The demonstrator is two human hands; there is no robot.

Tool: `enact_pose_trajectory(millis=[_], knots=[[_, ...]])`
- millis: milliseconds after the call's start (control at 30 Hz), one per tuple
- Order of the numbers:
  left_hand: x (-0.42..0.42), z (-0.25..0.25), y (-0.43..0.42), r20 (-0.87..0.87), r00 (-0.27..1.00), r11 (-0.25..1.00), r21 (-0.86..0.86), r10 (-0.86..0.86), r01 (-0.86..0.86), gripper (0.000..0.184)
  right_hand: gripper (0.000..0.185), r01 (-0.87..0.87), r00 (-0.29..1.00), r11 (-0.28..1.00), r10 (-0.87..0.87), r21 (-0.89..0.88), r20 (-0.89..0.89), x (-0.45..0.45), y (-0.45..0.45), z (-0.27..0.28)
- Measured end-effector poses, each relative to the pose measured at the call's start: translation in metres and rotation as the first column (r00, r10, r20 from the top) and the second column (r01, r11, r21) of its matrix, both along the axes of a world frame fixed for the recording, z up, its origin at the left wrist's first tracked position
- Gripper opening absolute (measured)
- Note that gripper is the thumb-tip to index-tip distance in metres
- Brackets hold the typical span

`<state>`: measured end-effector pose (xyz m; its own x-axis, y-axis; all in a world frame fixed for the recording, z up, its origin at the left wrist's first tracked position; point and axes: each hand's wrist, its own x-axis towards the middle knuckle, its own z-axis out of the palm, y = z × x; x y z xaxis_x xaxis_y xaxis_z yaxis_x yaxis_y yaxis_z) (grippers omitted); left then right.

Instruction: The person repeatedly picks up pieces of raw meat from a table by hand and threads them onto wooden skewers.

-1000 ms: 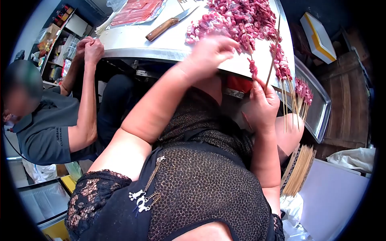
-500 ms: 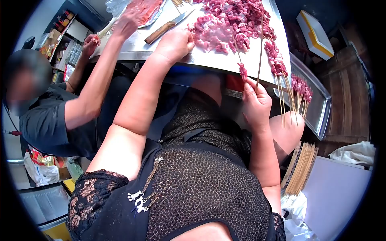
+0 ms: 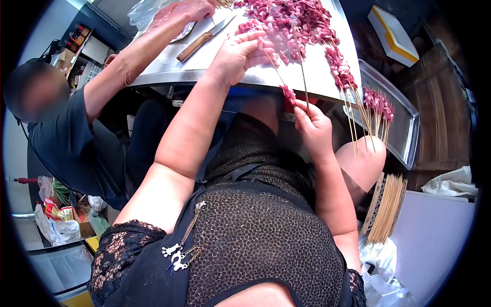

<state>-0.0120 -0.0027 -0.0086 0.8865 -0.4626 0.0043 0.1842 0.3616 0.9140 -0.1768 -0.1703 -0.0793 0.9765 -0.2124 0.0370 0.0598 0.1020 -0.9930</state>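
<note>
My right hand (image 3: pixel 313 125) is closed, pinching a thin skewer with a short bunch of meat (image 3: pixel 288 94) just above the fingertips. A longer, darker stick (image 3: pixel 305 84) rises beside it from the same hand. My left hand (image 3: pixel 238 56) is at the table's edge, fingers stretched and apart beside the thin skewer's upper end, with no held piece visible. Beyond lies a heap of raw meat pieces (image 3: pixel 307 18). Loaded skewers (image 3: pixel 340 69) rest on the table's right side, their bare ends over the edge.
A wooden-handled knife (image 3: pixel 197 47) lies on the white table (image 3: pixel 169 64). At the left a co-worker (image 3: pixel 66 138) extends an arm over the table. More meat skewers (image 3: pixel 378 105) sit by a metal tray (image 3: pixel 404 128) at the right. Below is a bundle of bare sticks (image 3: pixel 387 210).
My left hand opened from a closed shape and moved right toward the skewer. My right hand shifted slightly left with its skewer and stick. The co-worker's arm reached farther over the table.
</note>
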Motion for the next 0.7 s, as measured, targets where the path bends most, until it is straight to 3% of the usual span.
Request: enact_pose_trajectory(millis=[33,167,400,467,700], knots=[[-0.004,-0.003,-0.003,-0.021,0.998,0.996,-0.071,-0.056,0.054,0.031,0.02,0.017,1.0,1.0,-0.017,0.021,-0.004,0.0,0.0,-0.001],[-0.013,-0.005,-0.011,-0.034,0.999,0.996,-0.081,-0.037,0.034,0.035,0.02,0.04,0.999,0.999,-0.041,-0.027,-0.034,-0.001,-0.002,0.001],[-0.013,-0.006,-0.014,-0.014,0.999,0.999,0.026,0.044,-0.043,0.021,0.02,0.045,0.999,0.998,-0.046,-0.053,-0.011,-0.004,-0.001,-0.001],[-0.013,-0.007,-0.014,-0.074,0.993,0.992,-0.077,0.095,-0.1,0.021,0.02,0.044,0.999,0.998,-0.045,-0.054,-0.01,-0.005,-0.001,-0.001],[-0.015,-0.003,-0.013,-0.093,0.983,0.979,-0.118,0.158,-0.168,0.021,0.019,0.036,0.999,0.998,-0.037,-0.049,-0.033,-0.007,0.0,0.002]])
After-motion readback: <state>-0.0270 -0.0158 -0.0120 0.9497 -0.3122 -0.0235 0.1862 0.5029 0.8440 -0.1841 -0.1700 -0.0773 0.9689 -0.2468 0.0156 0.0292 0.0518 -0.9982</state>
